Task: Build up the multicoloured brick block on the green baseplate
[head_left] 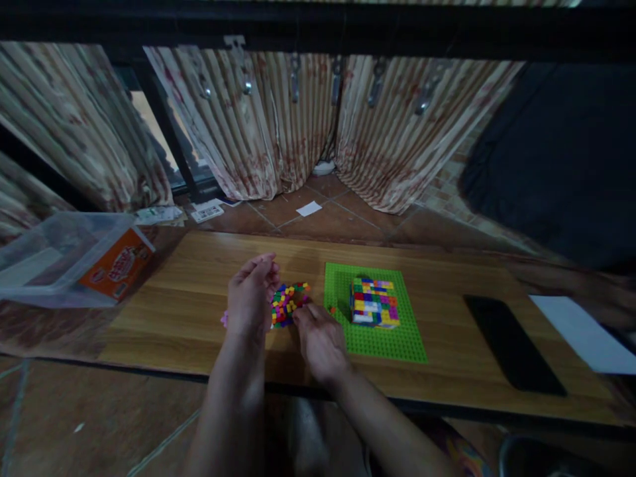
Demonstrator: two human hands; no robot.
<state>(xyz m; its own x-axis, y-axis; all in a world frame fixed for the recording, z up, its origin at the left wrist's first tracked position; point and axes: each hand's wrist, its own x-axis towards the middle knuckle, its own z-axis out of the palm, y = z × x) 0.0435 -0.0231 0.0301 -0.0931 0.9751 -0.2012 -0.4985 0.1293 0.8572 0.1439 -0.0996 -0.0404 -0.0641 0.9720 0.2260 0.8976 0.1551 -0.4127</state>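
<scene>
Centrally, a loose heap of small multicoloured bricks (285, 308) lies on the wooden surface (173, 298), between the person's two hands. The right hand (322, 339) is low at the heap's right edge, palm down, its fingers bent and bunched toward the bricks; whether they pinch one cannot be told. The left hand (246, 298) is raised at the heap's left side, fingers curled in, and its grip is hidden too. A few pink bricks (224, 319) show past the left wrist.

Just right of the heap lies a green studded baseplate (372, 348), bearing a blocky multicoloured brick build (373, 303); a small orange and green piece (332, 309) sits near the plate's left edge. Farther right are a flat black object (514, 344) and a white sheet (581, 331). At the far left stands a clear plastic box (50, 258) with an orange label (118, 264). Beyond the surface, striped curtains (298, 126) hang over a tiled floor (342, 215).
</scene>
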